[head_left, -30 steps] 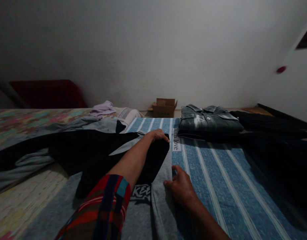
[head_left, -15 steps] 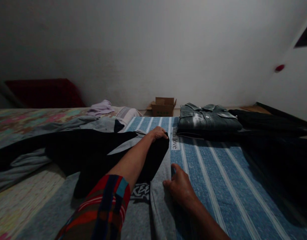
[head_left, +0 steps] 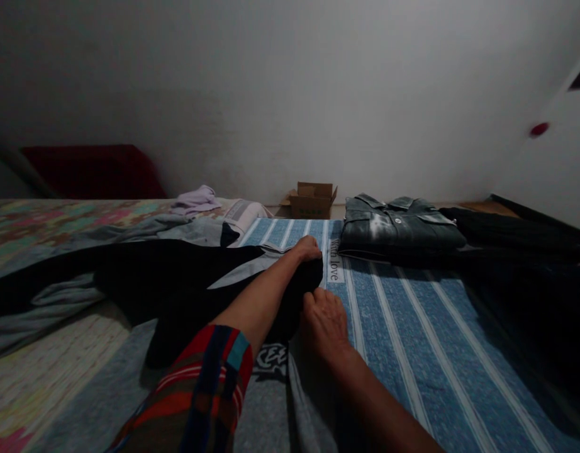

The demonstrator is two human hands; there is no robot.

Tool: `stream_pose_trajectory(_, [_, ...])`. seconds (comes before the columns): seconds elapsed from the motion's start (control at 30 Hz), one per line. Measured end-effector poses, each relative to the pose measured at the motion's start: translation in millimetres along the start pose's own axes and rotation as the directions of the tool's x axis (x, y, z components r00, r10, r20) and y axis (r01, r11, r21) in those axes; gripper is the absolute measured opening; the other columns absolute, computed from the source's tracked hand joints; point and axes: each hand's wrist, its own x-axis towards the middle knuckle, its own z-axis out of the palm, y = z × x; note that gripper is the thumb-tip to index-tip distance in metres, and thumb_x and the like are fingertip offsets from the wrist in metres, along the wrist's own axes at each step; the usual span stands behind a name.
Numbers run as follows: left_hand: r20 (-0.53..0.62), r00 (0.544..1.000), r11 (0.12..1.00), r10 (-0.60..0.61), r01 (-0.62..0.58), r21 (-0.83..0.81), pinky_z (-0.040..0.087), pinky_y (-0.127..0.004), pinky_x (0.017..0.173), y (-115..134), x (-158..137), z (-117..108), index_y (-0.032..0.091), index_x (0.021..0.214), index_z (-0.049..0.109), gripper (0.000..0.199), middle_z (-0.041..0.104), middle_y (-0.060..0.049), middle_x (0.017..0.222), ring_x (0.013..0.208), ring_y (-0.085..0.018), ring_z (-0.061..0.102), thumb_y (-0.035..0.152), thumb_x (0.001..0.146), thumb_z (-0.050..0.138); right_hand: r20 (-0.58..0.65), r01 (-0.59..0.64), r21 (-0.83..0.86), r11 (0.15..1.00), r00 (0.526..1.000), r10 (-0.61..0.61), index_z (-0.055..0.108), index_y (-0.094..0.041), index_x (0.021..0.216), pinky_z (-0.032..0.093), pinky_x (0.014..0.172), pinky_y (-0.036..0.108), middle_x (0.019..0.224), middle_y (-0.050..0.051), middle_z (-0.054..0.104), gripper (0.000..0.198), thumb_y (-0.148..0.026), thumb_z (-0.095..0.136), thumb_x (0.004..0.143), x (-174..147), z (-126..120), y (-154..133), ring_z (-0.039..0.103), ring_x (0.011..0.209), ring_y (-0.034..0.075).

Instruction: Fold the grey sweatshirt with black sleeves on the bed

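Note:
A black-and-grey sweatshirt (head_left: 177, 270) lies spread over the bed, with pale lettering on a dark patch low on its front. My left hand (head_left: 309, 249) reaches across it, fingers closed on the black cloth at its far right corner. Closer to me, my right hand (head_left: 325, 318) is closed on the garment's right edge, where black cloth meets grey. Its fingertips are hidden behind the hand. The blue striped bedsheet (head_left: 412, 352) runs under the right side of the sweatshirt.
A folded grey denim jacket (head_left: 398, 223) lies at the back right, beside dark folded clothes (head_left: 516, 233). Behind the bed stands an open cardboard box (head_left: 312, 202). A lilac cloth (head_left: 196, 199) rests at the back left, and a dark red panel (head_left: 89, 171) leans by the wall.
My right hand has moved up and its fingers have closed on the sweatshirt's edge. The left hand keeps its hold on the black corner. The view has shifted slightly.

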Motion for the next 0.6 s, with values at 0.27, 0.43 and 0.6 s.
stream_pose_trajectory(0.27, [0.031, 0.999, 1.0, -0.009, 0.009, 0.015, 0.051, -0.041, 0.081, 3, 0, -7, 0.015, 0.115, 0.057, 0.033, 0.058, -0.007, 0.116, 0.099, -0.023, 0.059, 0.034, 0.088, 0.057, -0.042, 0.103, 0.045, 0.994, 0.994, -0.101, 0.054, -0.005, 0.119, 0.029, 0.102, 0.042, 0.133, 0.022, 0.047, 0.038, -0.03, 0.048, 0.091, 32, 37, 17, 0.036, 0.127, 0.031])
stream_pose_trajectory(0.43, [-0.011, 1.0, 0.999, -0.023, 0.023, -0.023, 0.051, -0.041, 0.081, -5, 2, -11, 0.015, 0.114, 0.057, 0.032, 0.058, -0.007, 0.115, 0.098, -0.023, 0.059, 0.034, 0.088, 0.058, -0.068, 0.096, 0.113, 0.989, 0.994, -0.089, 0.048, -0.004, 0.129, 0.027, 0.105, 0.045, 0.14, 0.024, 0.04, 0.047, -0.033, 0.045, 0.092, 28, 47, 19, 0.03, 0.134, 0.031])
stream_pose_trajectory(0.6, [-0.033, 0.999, 0.997, 0.04, -0.042, -0.059, 0.052, -0.041, 0.081, -4, 4, -3, 0.015, 0.115, 0.057, 0.033, 0.058, -0.006, 0.116, 0.098, -0.023, 0.059, 0.035, 0.089, 0.057, -0.052, 0.122, 0.116, 0.986, 0.992, -0.117, 0.046, -0.005, 0.131, 0.024, 0.106, 0.048, 0.141, 0.024, 0.04, 0.048, -0.035, 0.041, 0.094, 32, 43, 17, 0.028, 0.135, 0.031])
